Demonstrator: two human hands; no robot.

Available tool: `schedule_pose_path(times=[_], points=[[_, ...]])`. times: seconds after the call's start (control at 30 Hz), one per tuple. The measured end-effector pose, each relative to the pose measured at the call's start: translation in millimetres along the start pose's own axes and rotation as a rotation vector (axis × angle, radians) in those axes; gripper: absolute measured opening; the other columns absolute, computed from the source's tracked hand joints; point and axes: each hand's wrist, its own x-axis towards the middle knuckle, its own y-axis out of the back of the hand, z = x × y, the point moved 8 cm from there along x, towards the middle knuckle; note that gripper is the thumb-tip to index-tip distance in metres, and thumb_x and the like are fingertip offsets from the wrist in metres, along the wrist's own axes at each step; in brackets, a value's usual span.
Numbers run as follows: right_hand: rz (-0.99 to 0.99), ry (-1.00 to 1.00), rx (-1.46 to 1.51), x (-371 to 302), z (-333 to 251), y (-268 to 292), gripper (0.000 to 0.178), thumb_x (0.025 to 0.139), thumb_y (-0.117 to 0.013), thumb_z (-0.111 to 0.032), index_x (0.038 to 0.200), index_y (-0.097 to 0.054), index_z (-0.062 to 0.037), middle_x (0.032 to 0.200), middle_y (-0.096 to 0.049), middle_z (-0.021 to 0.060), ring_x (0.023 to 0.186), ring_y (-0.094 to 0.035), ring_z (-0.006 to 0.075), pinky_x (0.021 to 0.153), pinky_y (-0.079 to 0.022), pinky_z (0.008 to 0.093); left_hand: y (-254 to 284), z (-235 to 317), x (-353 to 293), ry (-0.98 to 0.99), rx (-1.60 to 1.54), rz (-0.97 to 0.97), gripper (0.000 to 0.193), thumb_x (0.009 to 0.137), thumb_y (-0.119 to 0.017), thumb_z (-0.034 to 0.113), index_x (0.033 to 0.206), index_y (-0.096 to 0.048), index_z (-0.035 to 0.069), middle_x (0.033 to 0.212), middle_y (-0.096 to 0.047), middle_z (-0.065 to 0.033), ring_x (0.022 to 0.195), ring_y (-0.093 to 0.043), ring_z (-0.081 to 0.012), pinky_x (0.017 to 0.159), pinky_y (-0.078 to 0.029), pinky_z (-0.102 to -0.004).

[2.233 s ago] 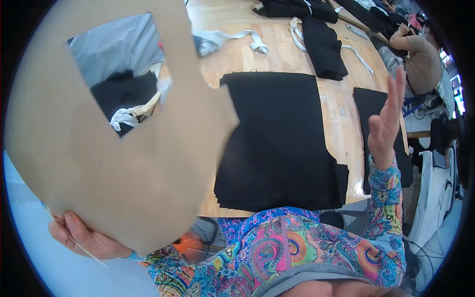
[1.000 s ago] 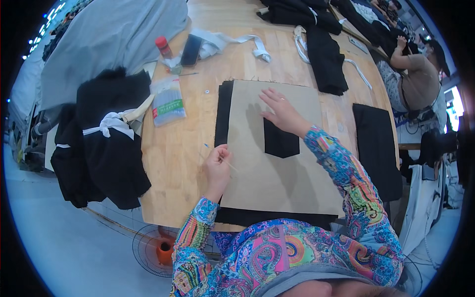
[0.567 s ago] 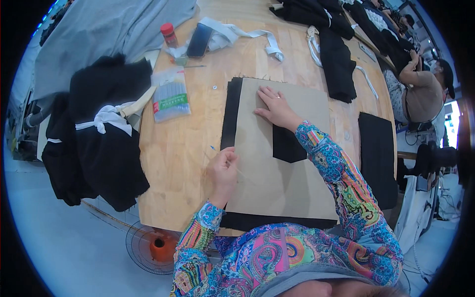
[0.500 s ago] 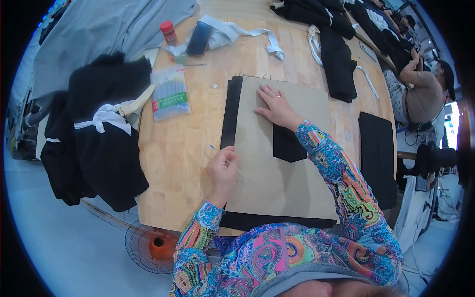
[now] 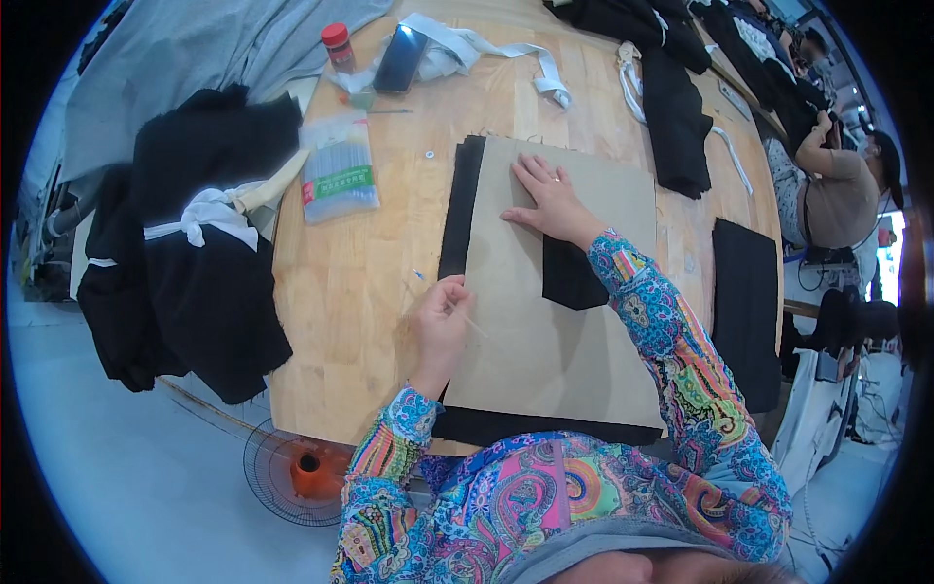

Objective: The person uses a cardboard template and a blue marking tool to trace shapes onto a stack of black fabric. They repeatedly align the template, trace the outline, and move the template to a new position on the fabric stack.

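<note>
A large tan paper pattern [image 5: 506,360] lies over black fabric [image 5: 454,229], which shows along its left and lower edges. Spread flat near the pattern's top, my right hand [image 5: 555,206] presses on it with the fingers apart. Just below that hand, a smaller black patch [image 5: 572,277] shows against the pattern, partly covered by my sleeve. At the pattern's left edge, my left hand [image 5: 441,326] is closed in a pinch around a thin, clear pen refill [image 5: 419,275] with a blue end; most of its length is hidden by the fingers.
Left of the pattern lies a clear pack of thin sticks [image 5: 338,165]. Farther back are a red-capped jar [image 5: 338,47], a phone [image 5: 400,60] and white tape [image 5: 545,73]. Tied black bundles [image 5: 214,311] hang at the left. Black cloth [image 5: 746,302] lies right; a seated person [image 5: 844,195] is beyond.
The whole view has shifted slightly. My right hand stays flat on the pattern, and my left hand keeps its pinch at the left edge with little movement.
</note>
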Motion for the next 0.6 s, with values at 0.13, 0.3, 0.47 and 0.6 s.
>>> schedule_pose_path(times=[0.13, 0.3, 0.47, 0.6], points=[[-0.012, -0.023, -0.020, -1, 4, -2, 0.084, 0.079, -0.064, -0.058, 0.141, -0.039, -0.0078, 0.150, -0.029, 0.0162, 0.141, -0.022, 0.0335, 0.110, -0.019, 0.0581, 11, 22, -29, 0.050, 0.380, -0.143, 0.011, 0.081, -0.067, 0.007, 0.083, -0.058, 0.002, 0.079, -0.062, -0.0073, 0.066, -0.058, -0.0161, 0.061, -0.047, -0.0299], [-0.046, -0.033, -0.024, -1, 6, -1, 0.083, 0.079, -0.063, -0.058, 0.142, -0.038, -0.0085, 0.150, -0.028, 0.0169, 0.141, -0.021, 0.0340, 0.110, -0.017, 0.0579, 39, 30, -90, 0.077, 0.543, -0.150, 0.013, 0.082, -0.067, 0.009, 0.082, -0.056, 0.003, 0.069, -0.057, -0.0107, 0.061, -0.057, -0.0226, 0.056, -0.045, -0.0347], [-0.070, -0.019, -0.003, 4, 3, -1, 0.090, 0.074, -0.066, -0.061, 0.142, -0.039, -0.0083, 0.151, -0.028, 0.0169, 0.141, -0.021, 0.0344, 0.109, -0.018, 0.0601, 51, 27, -103, 0.101, 0.579, -0.084, 0.014, 0.084, -0.065, 0.011, 0.083, -0.055, 0.003, 0.067, -0.055, -0.0119, 0.060, -0.057, -0.0249, 0.055, -0.044, -0.0364], [-0.081, -0.009, 0.015, 4, 2, 1, 0.098, 0.068, -0.070, -0.064, 0.142, -0.038, -0.0077, 0.151, -0.027, 0.0177, 0.141, -0.021, 0.0347, 0.109, -0.017, 0.0607, 55, 22, -102, 0.145, 0.544, -0.076, 0.013, 0.085, -0.064, 0.012, 0.085, -0.055, 0.002, 0.066, -0.055, -0.0115, 0.059, -0.057, -0.0230, 0.054, -0.044, -0.0356]])
